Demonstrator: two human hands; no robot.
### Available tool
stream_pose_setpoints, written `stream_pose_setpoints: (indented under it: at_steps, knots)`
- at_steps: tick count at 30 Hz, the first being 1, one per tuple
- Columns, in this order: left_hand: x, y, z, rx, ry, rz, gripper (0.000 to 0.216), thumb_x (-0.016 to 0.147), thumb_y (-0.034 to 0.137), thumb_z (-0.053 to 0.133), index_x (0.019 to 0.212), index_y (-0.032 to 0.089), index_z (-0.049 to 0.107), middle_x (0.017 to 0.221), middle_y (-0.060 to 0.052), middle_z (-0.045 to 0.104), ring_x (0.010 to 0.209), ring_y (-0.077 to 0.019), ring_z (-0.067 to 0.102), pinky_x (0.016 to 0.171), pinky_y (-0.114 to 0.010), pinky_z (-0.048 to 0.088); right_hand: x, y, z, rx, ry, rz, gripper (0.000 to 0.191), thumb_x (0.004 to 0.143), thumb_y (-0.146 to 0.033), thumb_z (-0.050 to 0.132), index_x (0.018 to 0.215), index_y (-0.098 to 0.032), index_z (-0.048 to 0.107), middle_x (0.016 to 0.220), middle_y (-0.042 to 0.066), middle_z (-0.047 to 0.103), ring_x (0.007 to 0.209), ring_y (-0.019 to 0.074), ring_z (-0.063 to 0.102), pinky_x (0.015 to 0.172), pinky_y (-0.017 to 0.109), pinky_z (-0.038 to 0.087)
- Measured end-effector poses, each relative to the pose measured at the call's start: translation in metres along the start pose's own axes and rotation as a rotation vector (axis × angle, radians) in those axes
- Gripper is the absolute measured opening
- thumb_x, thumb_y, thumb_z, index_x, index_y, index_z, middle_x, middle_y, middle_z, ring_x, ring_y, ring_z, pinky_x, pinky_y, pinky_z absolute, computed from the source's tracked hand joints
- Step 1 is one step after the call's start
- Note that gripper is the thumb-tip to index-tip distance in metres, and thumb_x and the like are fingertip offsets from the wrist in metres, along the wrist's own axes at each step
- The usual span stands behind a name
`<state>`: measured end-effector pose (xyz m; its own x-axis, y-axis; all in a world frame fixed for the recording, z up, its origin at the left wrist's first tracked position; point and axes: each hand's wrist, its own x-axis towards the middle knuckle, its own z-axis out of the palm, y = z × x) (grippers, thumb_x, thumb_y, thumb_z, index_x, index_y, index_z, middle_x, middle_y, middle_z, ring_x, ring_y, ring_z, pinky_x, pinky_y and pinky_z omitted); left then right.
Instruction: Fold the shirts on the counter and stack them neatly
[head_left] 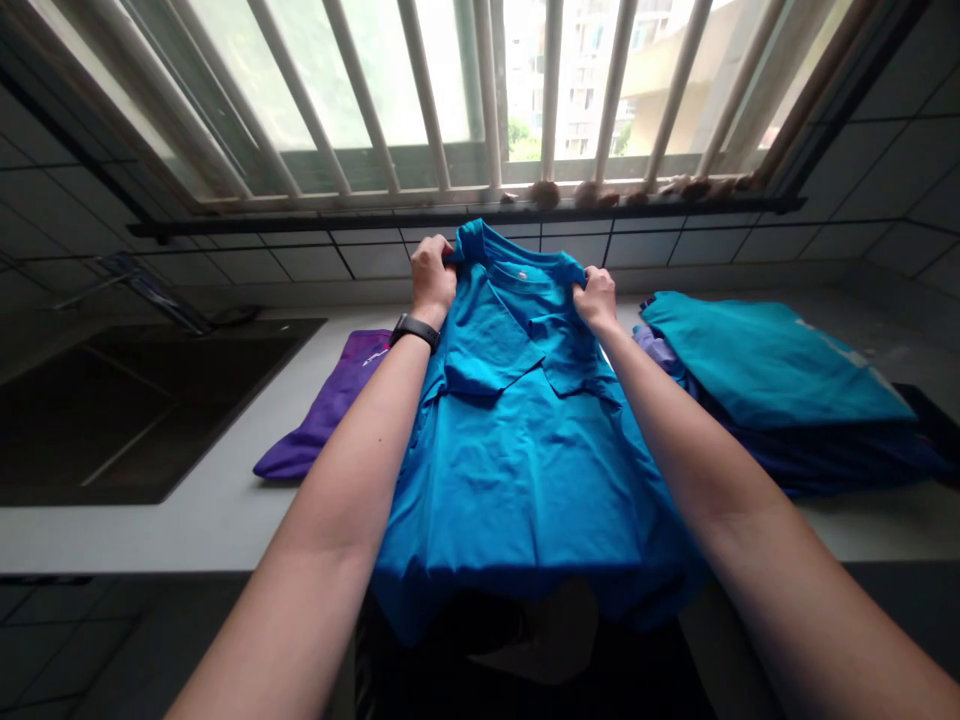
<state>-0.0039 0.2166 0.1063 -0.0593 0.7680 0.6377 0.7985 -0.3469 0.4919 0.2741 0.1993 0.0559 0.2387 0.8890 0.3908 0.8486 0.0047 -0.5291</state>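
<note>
A bright blue T-shirt [525, 470] lies across the white counter, its lower part hanging over the front edge. My left hand [433, 272] is closed on the left shoulder beside the collar, and a dark band circles that wrist. At the opposite shoulder, my right hand [596, 296] pinches the fabric. Between them the neckline is lifted toward the wall, and the sleeves are folded over the chest. Partly behind my left forearm is a folded purple garment [330, 415]. To the right of my right forearm sits a stack topped by a folded teal shirt [772, 360].
A dark cooktop or sink cover [150, 400] is set into the white counter [217, 530] at left, with a dim metal object [154, 295] behind it. Ahead, a barred window [450, 100] rises above the tiled wall, with several small brownish objects on its sill.
</note>
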Motion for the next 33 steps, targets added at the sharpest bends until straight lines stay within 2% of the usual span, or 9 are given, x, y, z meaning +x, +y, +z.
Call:
stream_pose_setpoints:
  at_steps: [3,8,10,14,17,22,26,29,33]
  knots:
    - [-0.020,-0.006,0.009,0.038,-0.167,-0.041,0.011,0.084,0.007,0.053,0.085,0.016,0.061,0.102,-0.005,0.074,0.105,-0.0180,0.067,0.097,-0.027,0.049,-0.011,0.004,0.011,0.004,-0.127,-0.026,0.036,0.094,-0.015,0.049,0.125,-0.013,0.066,0.124,0.019,0.071,0.118,0.0329,0.062,0.106,0.040,0.047]
    - [-0.063,-0.025,0.013,0.140,-0.588,-0.161,0.027,0.073,0.015,0.069,0.100,0.016,0.067,0.104,-0.010,0.076,0.098,-0.0250,0.070,0.088,-0.030,0.053,-0.023,0.011,0.021,-0.037,-0.244,-0.029,0.033,0.089,-0.016,0.055,0.118,-0.013,0.071,0.126,0.018,0.074,0.119,0.0333,0.065,0.101,0.036,0.049]
    - [-0.072,-0.031,0.014,0.135,-0.636,-0.120,0.033,0.074,0.020,0.070,0.107,0.016,0.070,0.111,-0.011,0.076,0.103,-0.0261,0.070,0.091,-0.030,0.053,-0.023,0.012,0.022,-0.053,-0.283,-0.051,0.030,0.090,-0.024,0.060,0.116,-0.013,0.072,0.125,0.017,0.074,0.116,0.0328,0.067,0.097,0.034,0.050]
    - [-0.074,-0.032,0.015,0.123,-0.532,-0.103,0.028,0.084,0.018,0.057,0.106,0.018,0.075,0.116,-0.012,0.078,0.110,-0.0263,0.070,0.095,-0.029,0.050,-0.025,0.009,0.020,-0.035,-0.341,-0.103,0.027,0.089,-0.024,0.062,0.111,-0.015,0.075,0.120,0.015,0.077,0.111,0.0307,0.069,0.091,0.030,0.050]
    - [-0.065,-0.029,0.010,0.124,-0.374,-0.171,0.030,0.088,0.016,0.049,0.100,0.017,0.076,0.111,-0.011,0.079,0.107,-0.0250,0.070,0.092,-0.028,0.049,-0.025,0.005,0.016,-0.021,-0.337,-0.098,0.025,0.091,-0.018,0.056,0.104,-0.016,0.077,0.116,0.015,0.078,0.111,0.0316,0.070,0.089,0.031,0.050]
    - [-0.052,-0.025,-0.016,0.012,-0.202,-0.147,0.027,0.092,0.023,0.048,0.094,0.015,0.074,0.094,-0.006,0.078,0.091,-0.0193,0.069,0.080,-0.023,0.048,-0.018,0.000,-0.002,0.052,-0.181,-0.133,0.025,0.096,-0.022,0.053,0.104,-0.017,0.076,0.116,0.014,0.077,0.114,0.0332,0.068,0.092,0.033,0.049]
    - [-0.056,-0.019,-0.043,-0.141,-0.137,-0.083,0.024,0.094,0.028,0.051,0.095,0.016,0.072,0.086,-0.002,0.075,0.081,-0.0160,0.068,0.075,-0.021,0.050,-0.023,-0.008,-0.034,0.117,-0.071,-0.205,0.026,0.100,-0.034,0.053,0.108,-0.018,0.072,0.111,0.011,0.075,0.110,0.0312,0.066,0.095,0.035,0.049]
    - [-0.073,-0.007,-0.068,-0.251,-0.113,-0.030,0.028,0.099,0.035,0.049,0.097,0.017,0.070,0.082,-0.001,0.072,0.074,-0.0145,0.068,0.072,-0.023,0.054,-0.049,-0.018,-0.070,0.132,-0.017,-0.243,0.032,0.102,-0.043,0.051,0.112,-0.019,0.070,0.109,0.008,0.074,0.109,0.0293,0.065,0.095,0.035,0.050]
    - [-0.123,0.010,-0.112,-0.303,-0.049,0.073,0.031,0.099,0.046,0.053,0.097,0.019,0.069,0.088,-0.003,0.074,0.082,-0.0169,0.071,0.076,-0.027,0.057,-0.117,-0.021,-0.119,0.148,0.028,-0.279,0.035,0.103,-0.044,0.046,0.116,-0.020,0.069,0.108,0.008,0.073,0.109,0.0279,0.067,0.094,0.036,0.053]
